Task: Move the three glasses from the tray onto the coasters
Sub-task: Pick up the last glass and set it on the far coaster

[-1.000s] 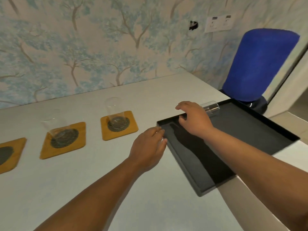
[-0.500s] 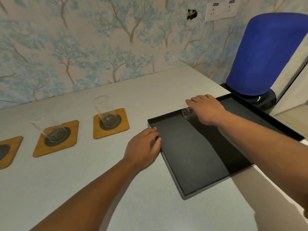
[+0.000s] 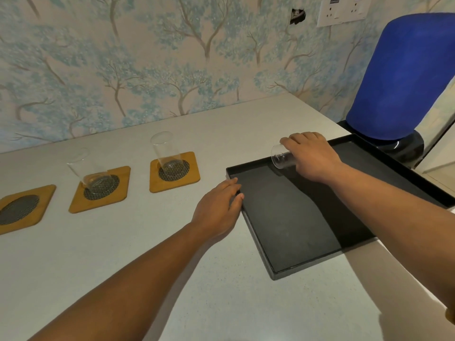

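1. The right hand [image 3: 312,157] has its grip wrapped around the last glass [image 3: 282,157], tipped on its side above the far corner of the tray [image 3: 283,232], open mouth pointing left.
2. The left hand [image 3: 218,207] rests flat on the counter [image 3: 172,279], fingers loose against the tray's near-left rim, holding nothing.
3. Two glasses already stand on coasters; the bare coaster [image 3: 19,207] lies far left, past both, so the left hand is nearer it.
4. The glass likely needs righting before it lands.

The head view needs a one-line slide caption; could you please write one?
Right hand lifts the last glass from the tray; left hand steadies its rim.
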Available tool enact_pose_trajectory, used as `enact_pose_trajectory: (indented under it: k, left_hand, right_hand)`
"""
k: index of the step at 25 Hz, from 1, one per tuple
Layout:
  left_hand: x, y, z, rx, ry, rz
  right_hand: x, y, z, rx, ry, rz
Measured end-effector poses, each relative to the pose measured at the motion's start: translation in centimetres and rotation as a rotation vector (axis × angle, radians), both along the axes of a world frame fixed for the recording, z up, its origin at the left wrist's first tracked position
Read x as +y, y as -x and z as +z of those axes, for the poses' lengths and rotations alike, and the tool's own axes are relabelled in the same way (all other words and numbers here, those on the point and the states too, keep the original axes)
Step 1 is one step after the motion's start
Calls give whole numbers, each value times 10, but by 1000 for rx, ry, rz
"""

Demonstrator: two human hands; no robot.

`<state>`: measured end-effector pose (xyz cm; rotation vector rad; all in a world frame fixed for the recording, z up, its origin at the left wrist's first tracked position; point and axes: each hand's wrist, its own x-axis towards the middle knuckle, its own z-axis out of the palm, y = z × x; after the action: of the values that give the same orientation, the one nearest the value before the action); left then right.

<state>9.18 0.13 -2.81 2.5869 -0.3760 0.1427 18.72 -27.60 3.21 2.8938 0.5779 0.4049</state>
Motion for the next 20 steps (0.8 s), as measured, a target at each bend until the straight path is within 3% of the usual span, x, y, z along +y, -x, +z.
enact_pose_trajectory:
  k: [8,15,20]
  left_hand:
    - [84,43,14,-47,27,148]
    - [247,102,26,-65,10,312]
    - [373,139,18,-87,-7,416]
  right_hand:
    - [115,49,30,-107,-208,243]
    - [293,99,15,-69,-373,416]
    - [432,130,-2,61,-578,440]
